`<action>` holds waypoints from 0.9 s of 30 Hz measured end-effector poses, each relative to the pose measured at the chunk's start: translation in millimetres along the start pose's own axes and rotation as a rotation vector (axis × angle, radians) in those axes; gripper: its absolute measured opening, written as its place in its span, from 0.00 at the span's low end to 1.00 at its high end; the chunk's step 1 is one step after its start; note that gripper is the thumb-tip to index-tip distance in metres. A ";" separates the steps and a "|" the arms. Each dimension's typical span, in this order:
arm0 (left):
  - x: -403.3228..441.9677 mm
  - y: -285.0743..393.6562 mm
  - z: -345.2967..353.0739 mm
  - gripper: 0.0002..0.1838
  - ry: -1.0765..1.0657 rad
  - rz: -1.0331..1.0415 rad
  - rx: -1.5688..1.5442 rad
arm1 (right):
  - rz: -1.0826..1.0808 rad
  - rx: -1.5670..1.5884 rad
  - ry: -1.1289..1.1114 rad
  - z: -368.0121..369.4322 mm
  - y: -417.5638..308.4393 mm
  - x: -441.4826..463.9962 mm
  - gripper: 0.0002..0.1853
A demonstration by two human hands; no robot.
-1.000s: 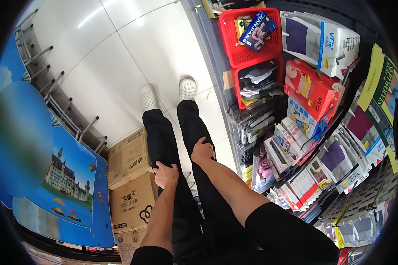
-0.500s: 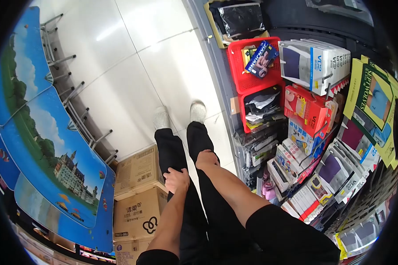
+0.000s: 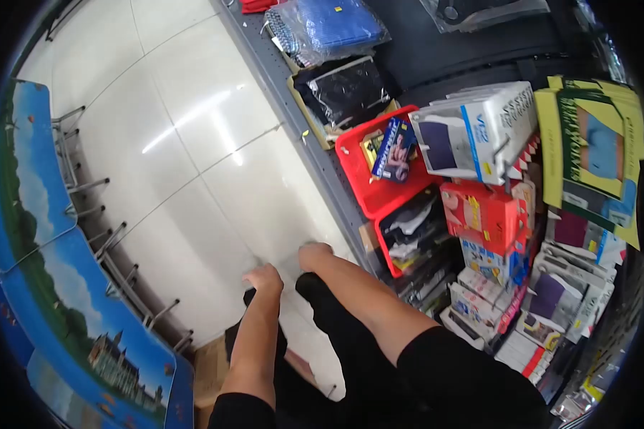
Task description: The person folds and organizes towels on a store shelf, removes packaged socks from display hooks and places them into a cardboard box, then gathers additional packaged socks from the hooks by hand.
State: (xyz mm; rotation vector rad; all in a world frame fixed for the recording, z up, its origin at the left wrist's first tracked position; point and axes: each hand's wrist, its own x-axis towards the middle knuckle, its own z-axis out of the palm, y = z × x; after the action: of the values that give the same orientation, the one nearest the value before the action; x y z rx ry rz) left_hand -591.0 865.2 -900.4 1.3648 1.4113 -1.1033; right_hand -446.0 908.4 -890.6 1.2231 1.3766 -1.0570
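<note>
My left hand (image 3: 265, 277) is at the knee of the black trousers, its fingers curled downward; what lies inside them is hidden. Just above the other knee is my right hand (image 3: 313, 255), blurred, with its fingers hidden from view. Both forearms reach forward from black sleeves. Black trousers (image 3: 325, 307) show below and between the arms. My shoes are mostly hidden behind the hands.
Folded blue tables (image 3: 57, 286) with metal legs line the left. A carton (image 3: 209, 372) stands low beside them. Along the right, a grey shelf (image 3: 322, 179) holds red baskets (image 3: 365, 186), boxed underwear (image 3: 479, 132) and bagged clothes (image 3: 336, 21). Pale floor tiles (image 3: 172, 143) lie ahead.
The view has shifted forward and lower, showing more shelf at the top. Both hands have moved up in the picture from the thighs to the knees, and the shoes have become mostly hidden.
</note>
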 end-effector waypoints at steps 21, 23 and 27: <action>136.1 11.9 -181.6 0.15 0.659 0.097 -0.053 | -0.264 0.062 0.357 -169.2 -26.7 176.0 0.19; 105.8 6.4 -201.7 0.20 0.767 0.139 -0.049 | -0.368 0.044 0.402 -187.5 -21.0 153.2 0.19; 34.4 -24.7 -269.7 0.20 1.105 0.631 -0.472 | -0.496 0.337 0.728 -219.0 -15.8 57.6 0.21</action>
State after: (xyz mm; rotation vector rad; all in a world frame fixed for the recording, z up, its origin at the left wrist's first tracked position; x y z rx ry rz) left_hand -617.5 1135.1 -868.6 1.9249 1.5892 0.4905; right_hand -487.9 1130.1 -915.3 1.6581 2.2070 -1.2763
